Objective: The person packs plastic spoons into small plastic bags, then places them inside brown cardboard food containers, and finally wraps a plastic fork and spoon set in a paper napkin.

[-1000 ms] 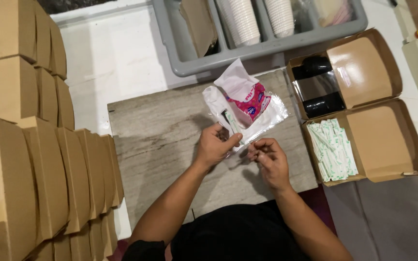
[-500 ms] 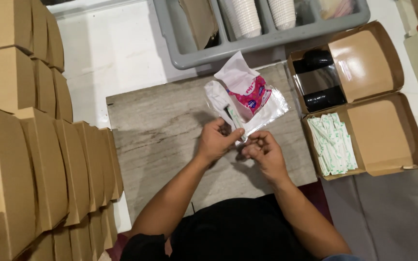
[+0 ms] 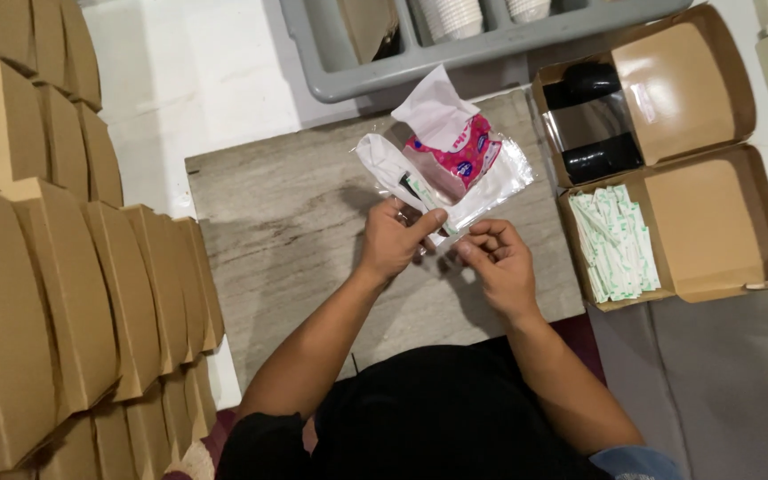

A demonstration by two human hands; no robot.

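Both hands pinch clear packet edge (mid-board)

Grey wood-grain desk, set against a white surface at 11 o'clock. On the desk at 1 o'clock: clear plastic bag with a pink tissue packet. At 12 o'clock, overlapping the far edge: grey compartment bin. At 3 o'clock, beside the desk: two open cardboard boxes. At 9 o'clock: stacked brown cartons.

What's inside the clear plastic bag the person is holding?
The clear plastic bag held by both hands holds a white plastic spoon, a pink packet and a white napkin. Anything beneath them is hidden.
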